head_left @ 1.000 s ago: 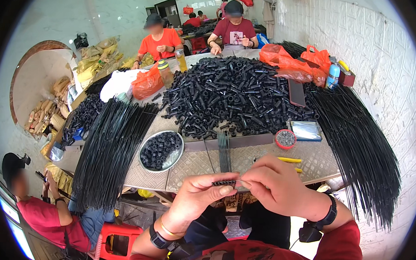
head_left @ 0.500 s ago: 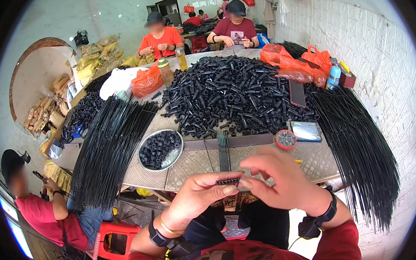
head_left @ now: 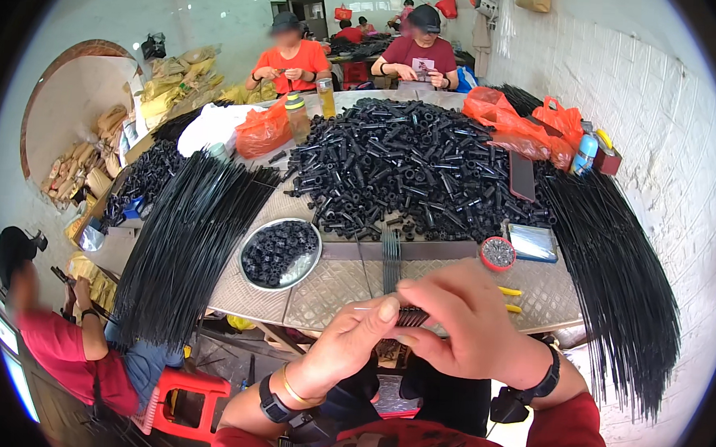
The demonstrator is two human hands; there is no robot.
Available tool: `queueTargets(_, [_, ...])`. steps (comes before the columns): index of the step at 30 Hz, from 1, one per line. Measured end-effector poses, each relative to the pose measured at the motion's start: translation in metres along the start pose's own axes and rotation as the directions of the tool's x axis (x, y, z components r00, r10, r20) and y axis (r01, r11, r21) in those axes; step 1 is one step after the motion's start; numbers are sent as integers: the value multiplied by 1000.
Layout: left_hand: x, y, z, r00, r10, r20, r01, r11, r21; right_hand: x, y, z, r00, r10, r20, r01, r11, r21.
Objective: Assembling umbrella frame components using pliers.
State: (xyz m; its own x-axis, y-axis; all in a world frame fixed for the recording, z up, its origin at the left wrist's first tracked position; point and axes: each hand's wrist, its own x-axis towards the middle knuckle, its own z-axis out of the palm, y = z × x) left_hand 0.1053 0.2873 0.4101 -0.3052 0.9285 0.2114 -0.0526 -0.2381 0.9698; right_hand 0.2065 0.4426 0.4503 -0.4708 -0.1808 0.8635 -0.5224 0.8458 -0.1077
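Tabletop [head_left: 321, 304]: one red bowl [head_left: 497, 268]; two hands [head_left: 350, 340] [head_left: 486, 335] at black piece [head_left: 412, 316].

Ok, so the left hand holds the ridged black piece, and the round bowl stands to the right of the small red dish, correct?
Not quite: the head view shows the round bowl standing to the left of the small red dish. The left hand does hold the ridged black piece.

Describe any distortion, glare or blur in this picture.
Head view: front edge of the beige textured tabletop bows; same view: glossy highlights on heaped black plastic tubes; same view: lower left rim burnt white; same view: fine detail on the black ridged strip unclear.
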Motion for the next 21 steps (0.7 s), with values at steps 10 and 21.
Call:
queueTargets(10, [1, 4, -6, 999, 8, -40, -15, 983, -182, 6, -56, -37, 952, -267, 149, -186, -120, 975])
queueTargets(21, [-1, -70, -30, 997, 47, -53, 20, 533, 846, -3, -40, -38, 966, -203, 160, -223, -337, 915])
